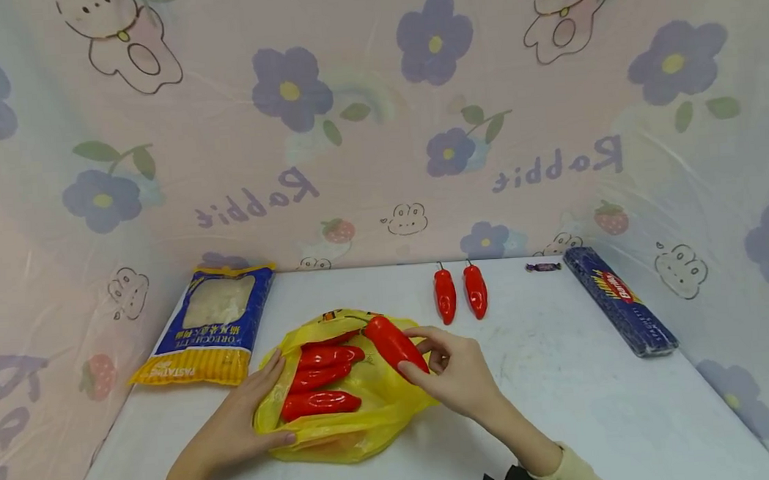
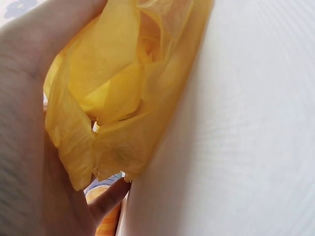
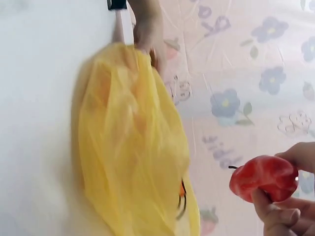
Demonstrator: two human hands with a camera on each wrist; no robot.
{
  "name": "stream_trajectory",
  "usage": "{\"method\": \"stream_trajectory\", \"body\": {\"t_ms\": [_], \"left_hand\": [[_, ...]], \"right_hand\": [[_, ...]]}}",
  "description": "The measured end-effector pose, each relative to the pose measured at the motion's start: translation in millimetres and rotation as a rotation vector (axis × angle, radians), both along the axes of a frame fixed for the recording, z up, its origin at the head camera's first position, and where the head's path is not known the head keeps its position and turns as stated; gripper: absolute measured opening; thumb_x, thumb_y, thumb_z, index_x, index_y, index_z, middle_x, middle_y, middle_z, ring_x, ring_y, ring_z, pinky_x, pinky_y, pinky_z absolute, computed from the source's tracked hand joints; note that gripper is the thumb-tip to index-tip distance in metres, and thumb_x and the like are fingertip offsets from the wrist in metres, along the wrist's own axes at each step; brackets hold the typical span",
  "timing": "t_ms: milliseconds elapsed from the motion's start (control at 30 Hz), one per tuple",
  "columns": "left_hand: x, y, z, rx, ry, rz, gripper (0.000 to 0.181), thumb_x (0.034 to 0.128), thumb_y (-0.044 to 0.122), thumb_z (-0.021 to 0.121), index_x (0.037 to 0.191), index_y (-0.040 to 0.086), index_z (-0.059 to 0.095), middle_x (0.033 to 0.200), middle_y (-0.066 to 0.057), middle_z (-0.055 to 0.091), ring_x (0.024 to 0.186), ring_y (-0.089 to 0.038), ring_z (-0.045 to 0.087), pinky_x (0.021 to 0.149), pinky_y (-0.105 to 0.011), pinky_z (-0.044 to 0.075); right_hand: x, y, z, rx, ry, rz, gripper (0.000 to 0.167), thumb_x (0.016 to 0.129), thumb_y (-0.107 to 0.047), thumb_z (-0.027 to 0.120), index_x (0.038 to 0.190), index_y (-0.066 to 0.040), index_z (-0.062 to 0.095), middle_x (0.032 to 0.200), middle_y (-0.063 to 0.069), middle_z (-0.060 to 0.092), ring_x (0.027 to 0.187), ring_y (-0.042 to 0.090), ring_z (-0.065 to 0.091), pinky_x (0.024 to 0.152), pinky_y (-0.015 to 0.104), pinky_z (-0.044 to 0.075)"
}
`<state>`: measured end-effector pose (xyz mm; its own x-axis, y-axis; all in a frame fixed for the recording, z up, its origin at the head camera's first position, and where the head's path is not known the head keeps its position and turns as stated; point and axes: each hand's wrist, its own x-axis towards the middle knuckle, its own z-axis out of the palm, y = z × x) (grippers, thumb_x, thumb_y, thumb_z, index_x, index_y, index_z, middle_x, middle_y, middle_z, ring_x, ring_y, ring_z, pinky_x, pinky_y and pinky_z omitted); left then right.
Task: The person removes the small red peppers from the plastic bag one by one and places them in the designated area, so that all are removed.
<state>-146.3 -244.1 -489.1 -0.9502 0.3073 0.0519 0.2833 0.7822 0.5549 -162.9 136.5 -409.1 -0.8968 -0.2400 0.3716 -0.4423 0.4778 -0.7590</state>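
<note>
In the head view, a yellow plastic bag (image 1: 394,393) lies on the table with its mouth open. Several shiny red chili peppers (image 1: 322,403) are visible inside it. My left hand (image 1: 237,418) holds the bag's left side, fingers at the upper rim and thumb at the lower one. The left wrist view shows the bag (image 2: 118,98) against that hand. Above the bag's right part, my right hand (image 1: 455,368) pinches another red chili pepper (image 1: 391,342) between thumb and fingers. In the right wrist view this pepper (image 3: 266,178) is apart from the bag, its dark stem pointing away from the hand.
Two red chili peppers (image 1: 445,295) lie side by side at the back of the white table (image 1: 551,369). A small wrapped candy (image 1: 543,267) and a long dark-blue pasta pack (image 1: 620,303) are at the right. A blue-and-yellow pasta bag (image 1: 211,328) lies at the back left. Patterned curtains surround the table.
</note>
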Motion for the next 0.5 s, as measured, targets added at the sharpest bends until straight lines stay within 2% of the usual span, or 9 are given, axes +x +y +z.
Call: {"method": "stream_trajectory", "body": {"t_ms": [100, 200, 333, 500], "left_hand": [[-2.5, 0.8, 0.7, 0.000, 0.003, -0.004, 0.116, 0.0765, 0.072, 0.081, 0.169, 0.021, 0.032, 0.176, -0.004, 0.027, 0.151, -0.051, 0.038, 0.112, -0.080, 0.035], [-4.0, 1.1, 0.3, 0.000, -0.005, -0.006, 0.117, 0.0764, 0.072, 0.081, 0.169, 0.021, 0.031, 0.176, -0.004, 0.025, 0.152, -0.050, 0.037, 0.113, -0.079, 0.035], [-3.3, 0.0, -0.6, -0.006, -0.019, -0.001, 0.118, 0.0762, 0.071, 0.082, 0.169, 0.021, 0.030, 0.177, -0.004, 0.023, 0.152, -0.050, 0.036, 0.113, -0.079, 0.034], [-2.8, -0.6, -0.9, -0.012, -0.016, -0.001, 0.117, 0.0764, 0.071, 0.082, 0.169, 0.021, 0.030, 0.177, -0.004, 0.024, 0.152, -0.051, 0.037, 0.113, -0.079, 0.035]], "right_hand": [[-11.5, 17, 1.9, -0.011, 0.050, -0.083, 0.038, 0.087, -0.019, 0.087, 0.123, -0.012, 0.076, 0.087, 0.002, 0.076, 0.057, 0.007, 0.049, 0.050, 0.022, 0.047], [-27.5, 40, 0.6, -0.039, 0.033, -0.182, 0.040, 0.089, -0.017, 0.086, 0.126, -0.008, 0.075, 0.088, 0.007, 0.076, 0.059, 0.012, 0.053, 0.051, 0.022, 0.050], [-51.2, 72, -4.2, -0.100, -0.067, -0.325, 0.042, 0.094, -0.025, 0.083, 0.131, -0.007, 0.072, 0.095, 0.017, 0.077, 0.062, 0.016, 0.056, 0.054, 0.021, 0.050], [-80.2, 113, -17.1, -0.142, -0.158, -0.520, 0.051, 0.098, -0.040, 0.077, 0.138, -0.010, 0.069, 0.109, 0.022, 0.078, 0.070, 0.012, 0.060, 0.059, 0.020, 0.051]]}}
